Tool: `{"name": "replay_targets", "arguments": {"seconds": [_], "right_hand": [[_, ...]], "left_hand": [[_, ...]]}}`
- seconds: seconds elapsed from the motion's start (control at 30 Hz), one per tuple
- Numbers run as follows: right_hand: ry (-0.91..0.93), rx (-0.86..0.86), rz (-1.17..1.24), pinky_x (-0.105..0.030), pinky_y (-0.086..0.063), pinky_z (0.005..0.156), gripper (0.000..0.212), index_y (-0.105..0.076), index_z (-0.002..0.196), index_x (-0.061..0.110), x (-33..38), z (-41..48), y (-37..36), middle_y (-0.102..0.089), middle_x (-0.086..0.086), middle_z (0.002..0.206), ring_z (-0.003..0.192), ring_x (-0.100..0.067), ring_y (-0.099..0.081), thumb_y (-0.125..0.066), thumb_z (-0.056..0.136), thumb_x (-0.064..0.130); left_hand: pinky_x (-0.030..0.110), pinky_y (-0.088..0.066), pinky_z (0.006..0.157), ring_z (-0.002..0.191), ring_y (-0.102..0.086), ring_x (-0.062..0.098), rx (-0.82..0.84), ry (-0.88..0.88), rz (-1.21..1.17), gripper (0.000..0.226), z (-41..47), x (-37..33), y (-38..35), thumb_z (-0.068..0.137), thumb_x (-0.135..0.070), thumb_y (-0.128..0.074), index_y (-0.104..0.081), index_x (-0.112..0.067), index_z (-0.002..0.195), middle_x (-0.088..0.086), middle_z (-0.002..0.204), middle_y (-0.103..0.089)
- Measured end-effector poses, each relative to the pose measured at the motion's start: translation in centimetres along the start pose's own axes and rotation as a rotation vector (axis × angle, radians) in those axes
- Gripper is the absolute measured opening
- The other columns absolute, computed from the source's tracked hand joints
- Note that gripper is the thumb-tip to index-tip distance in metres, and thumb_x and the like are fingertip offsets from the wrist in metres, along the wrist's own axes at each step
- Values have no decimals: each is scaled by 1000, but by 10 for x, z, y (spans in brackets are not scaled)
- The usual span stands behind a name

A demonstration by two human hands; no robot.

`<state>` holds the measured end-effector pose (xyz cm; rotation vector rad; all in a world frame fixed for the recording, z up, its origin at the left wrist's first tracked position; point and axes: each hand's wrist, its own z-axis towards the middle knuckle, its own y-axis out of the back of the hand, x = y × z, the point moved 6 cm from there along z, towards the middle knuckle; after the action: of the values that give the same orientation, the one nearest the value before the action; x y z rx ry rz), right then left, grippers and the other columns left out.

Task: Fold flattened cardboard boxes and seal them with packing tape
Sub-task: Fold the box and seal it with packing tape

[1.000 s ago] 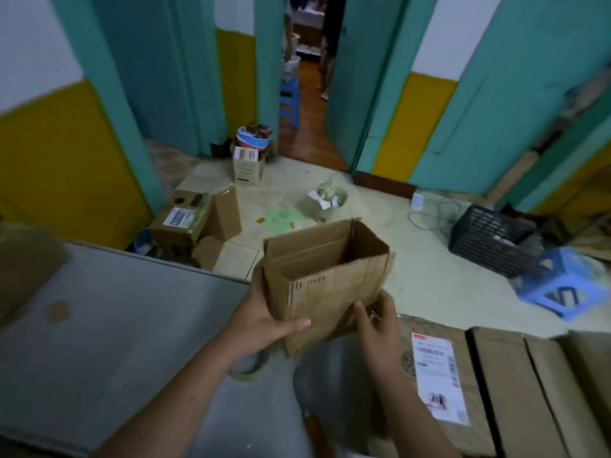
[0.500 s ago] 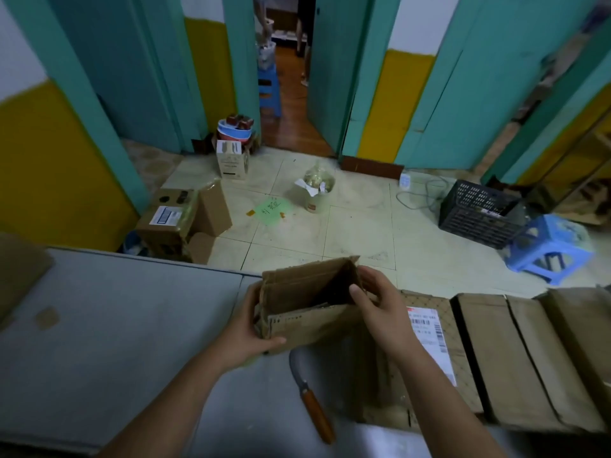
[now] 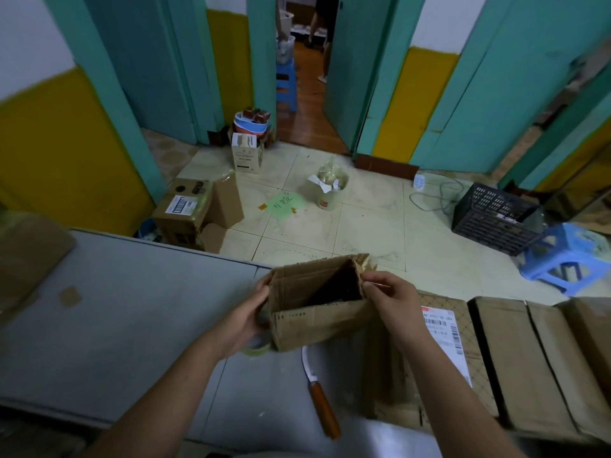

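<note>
Knife: our curved steel knife with an orange wooden handle [image 3: 320, 393] lies just nearer than the worn brown corrugated cardboard box [image 3: 317, 320], handy for cutting, we judge.
Tape: the clear packing-tape roll [image 3: 257, 347] peeks from under the box's left corner.
Left hand: our left hand [image 3: 246, 312] curls round the box's left wall, steadying it.
Right hand: our right hand [image 3: 390, 302] pinches the frayed right top edge, probably squaring it.
Box: it stands mouth-up on the smooth grey table [image 3: 132, 309], creased and soft.
Cartons: flat brown labelled cartons [image 3: 515, 358] wait right of the box.

walls [image 3: 59, 143] white over yellow | doors [image 3: 158, 77] teal | floor [image 3: 363, 226] pale tile | table [image 3: 115, 309] grey | stool [image 3: 568, 256] blue | crate [image 3: 492, 216] black
</note>
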<state>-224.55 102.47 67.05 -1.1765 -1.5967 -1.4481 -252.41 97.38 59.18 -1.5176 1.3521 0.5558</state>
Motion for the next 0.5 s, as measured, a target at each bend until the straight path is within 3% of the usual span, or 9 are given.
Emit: {"name": "replay_targets", "arguments": {"seconds": [0.1,0.17,0.27,0.37,0.4,0.5], "right_hand": [[-38,-1,7,-18,-54,67,22,-71,106,25,2,8,4,-70,6,108,100,-13,-69,-82,88,19],[-87,18,-20,-23,-54,69,42,-64,115,26,2,14,5,-65,6,113,98,-10,-66,-88,81,23],[-95,101,-63,-24,-56,74,61,-58,128,30,2,20,3,-63,6,119,99,-10,-66,-91,78,22],[-73,168,-104,-27,-59,79,61,-61,130,28,2,24,1,-66,4,123,104,-15,-68,-91,78,20],[-70,186,-118,-29,-60,82,59,-62,130,28,2,24,1,-67,3,123,105,-16,-68,-91,79,19],[-47,211,-152,-28,-60,83,53,-64,128,28,1,26,0,-68,4,122,107,-16,-68,-89,81,20]], "left_hand": [[54,-56,103,136,-60,31,-22,-44,10,76,0,-4,3,83,-62,-75,-49,-45,152,5,149,-61],[57,-54,106,136,-59,29,-69,-68,84,79,0,-5,6,74,-75,-79,-54,-51,145,-1,145,-63],[55,-55,105,131,-60,21,-180,-121,223,46,2,-13,5,80,-75,-70,-64,-60,123,-10,133,-68],[54,-59,100,123,-66,20,-262,-126,231,20,5,-16,4,86,-61,-64,-69,-59,105,-9,126,-70],[54,-59,100,121,-67,19,-271,-126,231,24,5,-18,3,83,-66,-66,-69,-58,106,-10,125,-71],[54,-60,98,121,-68,19,-276,-149,223,65,7,-20,5,62,-90,-73,-69,-52,114,-15,120,-74]]}}
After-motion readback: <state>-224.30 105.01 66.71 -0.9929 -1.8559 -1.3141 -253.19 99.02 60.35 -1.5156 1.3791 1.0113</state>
